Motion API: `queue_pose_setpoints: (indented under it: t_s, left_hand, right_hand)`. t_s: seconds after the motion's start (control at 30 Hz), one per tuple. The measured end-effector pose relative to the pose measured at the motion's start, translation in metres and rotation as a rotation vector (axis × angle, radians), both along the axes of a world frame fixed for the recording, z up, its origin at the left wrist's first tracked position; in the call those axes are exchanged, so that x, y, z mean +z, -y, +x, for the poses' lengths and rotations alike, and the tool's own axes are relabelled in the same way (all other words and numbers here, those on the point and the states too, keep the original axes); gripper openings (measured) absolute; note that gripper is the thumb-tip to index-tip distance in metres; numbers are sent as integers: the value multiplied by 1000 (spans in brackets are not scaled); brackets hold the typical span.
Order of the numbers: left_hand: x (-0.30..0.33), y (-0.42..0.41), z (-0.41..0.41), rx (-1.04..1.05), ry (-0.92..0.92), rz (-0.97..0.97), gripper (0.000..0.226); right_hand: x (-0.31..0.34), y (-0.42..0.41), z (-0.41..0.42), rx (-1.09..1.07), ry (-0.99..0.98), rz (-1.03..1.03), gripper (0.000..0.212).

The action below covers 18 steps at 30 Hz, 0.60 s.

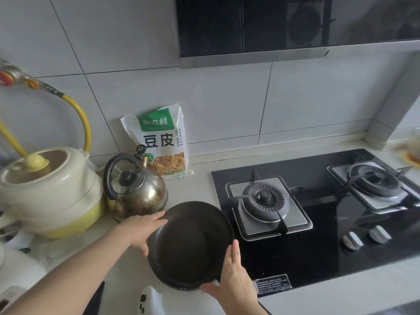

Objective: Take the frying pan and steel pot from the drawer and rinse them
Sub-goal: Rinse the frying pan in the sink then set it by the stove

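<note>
A round black frying pan [191, 242] with a white handle [152, 302] sits over the front part of the counter, just left of the stove. My left hand [142, 230] grips its left rim, thumb outside and fingers reaching over the edge. My right hand [231, 278] clasps the near right rim. The pan looks tilted toward me, and I cannot tell whether it rests on the counter. No steel pot or drawer is in view.
A steel kettle [136, 189] stands just behind the pan. A cream and yellow lidded pot [50, 192] is at the left, a food bag [161, 139] leans on the wall. The black gas stove [318, 212] lies to the right, under a range hood [272, 30].
</note>
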<state>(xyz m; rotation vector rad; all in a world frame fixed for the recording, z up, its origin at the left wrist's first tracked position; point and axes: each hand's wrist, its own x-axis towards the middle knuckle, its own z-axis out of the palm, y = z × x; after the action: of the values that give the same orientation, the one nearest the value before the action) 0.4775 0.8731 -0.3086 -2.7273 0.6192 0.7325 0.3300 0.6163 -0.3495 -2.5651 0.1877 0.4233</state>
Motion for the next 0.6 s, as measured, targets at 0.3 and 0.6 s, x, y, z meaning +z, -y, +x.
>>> queue_pose_setpoints:
  t_s: [0.3,0.6]
  left_hand:
    - [9,11,-3,-55,25,59,104]
    - [33,55,-16,20,-7,-299,101]
  right_hand:
    - [5,2,-5,-32,21,20,115]
    - [29,25,-4,18,142,6,101]
